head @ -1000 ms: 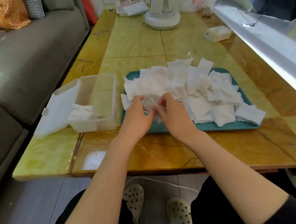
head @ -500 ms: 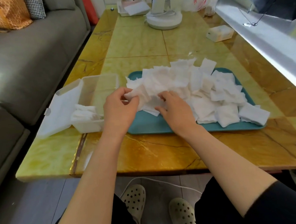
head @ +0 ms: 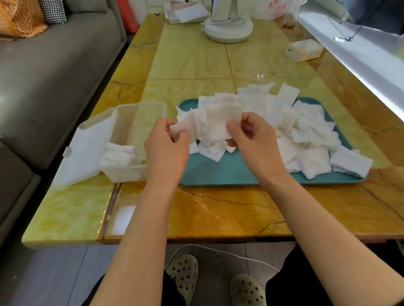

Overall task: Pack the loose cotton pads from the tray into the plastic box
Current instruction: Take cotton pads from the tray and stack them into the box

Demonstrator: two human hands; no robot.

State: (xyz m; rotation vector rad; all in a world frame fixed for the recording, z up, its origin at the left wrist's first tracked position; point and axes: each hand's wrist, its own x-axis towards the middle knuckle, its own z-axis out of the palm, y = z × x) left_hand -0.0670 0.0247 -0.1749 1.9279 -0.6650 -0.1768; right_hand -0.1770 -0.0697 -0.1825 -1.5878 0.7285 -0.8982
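A heap of loose white cotton pads [head: 295, 129] covers the teal tray [head: 223, 172] on the yellow marble table. My left hand [head: 167, 150] and my right hand [head: 254, 140] are raised over the tray's left part. Between them they hold a small bunch of pads [head: 212, 123], the left pinching its left end and the right gripping its right end. The clear plastic box [head: 134, 123] stands left of the tray with its lid [head: 86, 149] hinged open to the left. A few pads [head: 120, 154] lie in the box's near end.
A grey sofa [head: 40, 74] runs along the table's left side. At the far end stand a white round base [head: 228, 29], a small tray with papers [head: 185, 12] and a plastic bag [head: 282, 1]. A small white box [head: 304, 50] sits at the right, beside a metal ledge [head: 364, 57].
Both hands have lifted off the pile with a bunch of pads stretched between them. A second ago they were low on the near-left pads, gathering them.
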